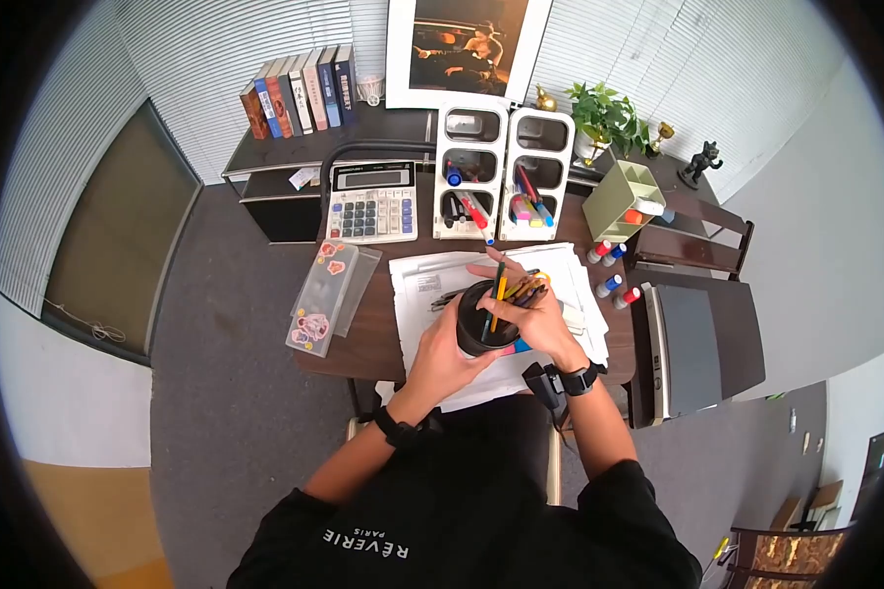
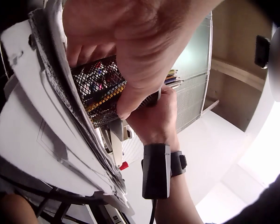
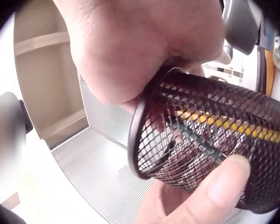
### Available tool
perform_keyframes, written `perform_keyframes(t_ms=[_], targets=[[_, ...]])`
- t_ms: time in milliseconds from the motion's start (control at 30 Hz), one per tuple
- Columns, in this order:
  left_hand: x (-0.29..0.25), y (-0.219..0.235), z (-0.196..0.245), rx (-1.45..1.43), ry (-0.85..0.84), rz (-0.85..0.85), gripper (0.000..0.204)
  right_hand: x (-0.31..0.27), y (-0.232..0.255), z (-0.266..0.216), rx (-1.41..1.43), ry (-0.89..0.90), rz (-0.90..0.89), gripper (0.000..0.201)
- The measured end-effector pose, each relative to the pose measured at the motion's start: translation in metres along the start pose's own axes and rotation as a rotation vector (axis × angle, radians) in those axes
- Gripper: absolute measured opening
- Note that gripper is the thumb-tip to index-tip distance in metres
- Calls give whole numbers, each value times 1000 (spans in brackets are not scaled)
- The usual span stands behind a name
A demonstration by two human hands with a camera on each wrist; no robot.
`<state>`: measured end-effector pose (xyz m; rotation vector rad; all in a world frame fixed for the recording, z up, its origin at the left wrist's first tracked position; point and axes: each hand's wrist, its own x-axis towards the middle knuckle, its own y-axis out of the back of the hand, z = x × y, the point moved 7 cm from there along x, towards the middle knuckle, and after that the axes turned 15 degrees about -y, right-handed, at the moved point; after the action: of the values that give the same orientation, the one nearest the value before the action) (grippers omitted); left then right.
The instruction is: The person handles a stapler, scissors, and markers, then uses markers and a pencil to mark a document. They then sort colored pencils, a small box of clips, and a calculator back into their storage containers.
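From left, a translucent pencil pouch (image 1: 310, 299) dotted with stickers lies on the worktop (image 1: 359, 339) near a desktop calculator (image 1: 388, 214). At centre, a person's left hand (image 1: 440, 358) grips a black wire-mesh pen cup (image 1: 469, 319), fingers and thumb wrapped round its wall above a spread of printed paper (image 1: 417, 285); whether the base touches the sheets cannot be told. Behind it stands a white pen organizer (image 1: 469, 177) holding pens and markers.

A green pencil (image 1: 499, 273) and a yellow pencil (image 1: 502, 289) lean in the cup, their long axes running nearly side by side along its depth, as the mesh shows in the right wrist view. The right hand (image 1: 543, 324) bends over the rim from the right, its thumb across the mouth and a bunch of pencils (image 1: 532, 291) apparently pinched in its fingers. That hand is the nearer to the two pencils' upper ends, which rise just beside its thumb; the left is lower, on the cup's side.

At right, red- and blue-capped bottles (image 1: 609, 286) stand near a pale green desk caddy (image 1: 607, 201).
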<state>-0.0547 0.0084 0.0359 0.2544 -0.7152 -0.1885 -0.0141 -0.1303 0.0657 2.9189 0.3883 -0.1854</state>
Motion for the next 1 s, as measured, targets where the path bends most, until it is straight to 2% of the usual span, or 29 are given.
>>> perform_keyframes(t_ms=[33, 133, 167, 200, 267, 300, 400, 433, 500, 533, 567, 633, 767, 867, 900, 967, 1000], targets=[[-1, 0, -1, 17, 1, -8, 86, -2, -1, -4, 4, -1, 0, 38], [-1, -1, -3, 9, 18, -33, 86, -10, 2, -26, 304, -13, -25, 29], [0, -2, -2, 10, 15, -44, 86, -13, 8, -42, 255, 174, 13, 19], [0, -2, -2, 11, 19, -45, 86, -15, 14, -47, 344, 155, 29, 16], [2, -4, -1, 13, 13, -63, 85, -16, 29, -47, 445, 155, 78, 20], [2, -4, -1, 13, 27, -69, 86, -15, 34, -44, 532, 98, 92, 19], [0, -10, -3, 29, 40, -95, 88, -18, 44, -51, 754, 201, 136, 19], [1, -10, -3, 40, 48, -90, 89, -18, 48, -49, 767, 211, 143, 19], [2, -9, -1, 57, 69, -103, 90, -16, 66, -24, 1079, 220, 188, 17], [3, -8, 0, 68, 98, -103, 91, -11, 74, -14, 1230, 293, 80, 19], [5, -6, 3, 77, 95, -119, 91, -16, 82, -7, 1281, 289, 157, 20], [11, 2, 14, 189, 32, -102, 87, -26, 99, 11, 1363, 353, 177, 20], [34, 14, 35, 373, -126, -344, 84, -65, 106, 38, 1270, 357, 389, 19], [44, 11, 47, 514, -189, -627, 81, -97, 99, 52, 993, 365, 664, 15], [47, 9, 49, 522, -204, -669, 81, -105, 96, 54, 870, 353, 685, 15], [53, 3, 54, 615, -274, -746, 79, -109, 86, 73, 837, 311, 677, 16], [61, -7, 60, 677, -315, -844, 75, -111, 77, 80, 766, 335, 668, 16]])
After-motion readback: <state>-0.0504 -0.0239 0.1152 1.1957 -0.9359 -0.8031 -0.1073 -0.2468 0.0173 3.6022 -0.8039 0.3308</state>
